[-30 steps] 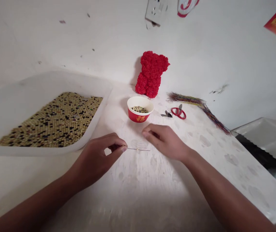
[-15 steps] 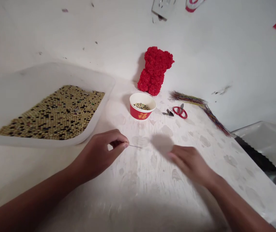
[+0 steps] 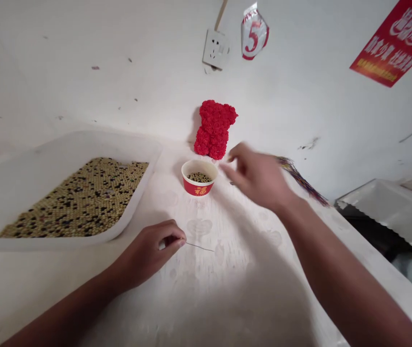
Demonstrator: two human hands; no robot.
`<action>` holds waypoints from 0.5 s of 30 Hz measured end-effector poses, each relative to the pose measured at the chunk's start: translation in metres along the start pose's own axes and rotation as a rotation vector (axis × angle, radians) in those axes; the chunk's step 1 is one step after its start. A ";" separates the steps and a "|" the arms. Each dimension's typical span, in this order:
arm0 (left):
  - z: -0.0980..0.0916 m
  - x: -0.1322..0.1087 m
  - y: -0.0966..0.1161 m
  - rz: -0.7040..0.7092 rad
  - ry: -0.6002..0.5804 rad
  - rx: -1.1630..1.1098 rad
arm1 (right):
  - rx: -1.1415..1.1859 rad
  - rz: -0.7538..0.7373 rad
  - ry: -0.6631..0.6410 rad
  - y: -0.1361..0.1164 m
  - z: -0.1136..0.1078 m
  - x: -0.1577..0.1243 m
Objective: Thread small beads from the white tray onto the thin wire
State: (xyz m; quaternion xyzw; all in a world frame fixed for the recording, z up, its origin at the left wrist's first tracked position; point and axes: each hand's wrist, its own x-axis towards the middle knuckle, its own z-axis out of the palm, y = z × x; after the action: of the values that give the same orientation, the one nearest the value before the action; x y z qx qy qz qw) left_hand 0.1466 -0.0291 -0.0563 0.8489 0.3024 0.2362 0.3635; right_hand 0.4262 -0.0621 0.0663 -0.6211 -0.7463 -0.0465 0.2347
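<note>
My left hand (image 3: pixel 157 250) pinches one end of a thin dark wire (image 3: pixel 199 246) between thumb and forefinger. The wire's free end points right over the table. At the right side of a red and white paper bowl (image 3: pixel 198 190), my right hand (image 3: pixel 258 176) reaches forward, its thumb and forefinger apart and slightly blurred. Nothing shows between those fingers. Small cream and black beads (image 3: pixel 199 177) lie in the bowl. To the left, a translucent plastic bin (image 3: pixel 129 219) holds a large heap of similar beads (image 3: pixel 83 202).
Behind the bowl, a red rose bear (image 3: pixel 216 127) stands by the wall. A bundle of coloured wires (image 3: pixel 305 180) lies at the table's right edge, partly behind my right hand. A socket (image 3: pixel 215 49) and red poster (image 3: pixel 393 46) are on the wall.
My right hand has moved forward from the table's middle to beside the bowl, covering the scissors. My left hand keeps its pinch on the wire. The view has tilted upward.
</note>
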 end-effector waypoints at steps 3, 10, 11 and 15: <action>0.002 -0.002 -0.001 -0.007 -0.021 -0.013 | 0.023 0.118 -0.419 -0.004 -0.002 -0.004; 0.002 0.000 0.004 -0.038 -0.014 -0.052 | 0.377 0.138 -0.487 -0.028 0.018 -0.067; 0.002 0.000 0.005 -0.047 -0.003 -0.058 | 0.387 0.117 -0.519 -0.033 0.026 -0.074; 0.002 0.000 0.007 -0.040 0.026 -0.072 | 0.440 0.074 -0.539 -0.049 0.057 -0.088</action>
State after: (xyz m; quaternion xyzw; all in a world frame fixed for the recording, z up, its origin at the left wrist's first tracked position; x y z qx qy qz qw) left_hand 0.1501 -0.0339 -0.0527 0.8258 0.3154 0.2507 0.3946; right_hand 0.3731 -0.1322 -0.0090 -0.5722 -0.7506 0.2895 0.1591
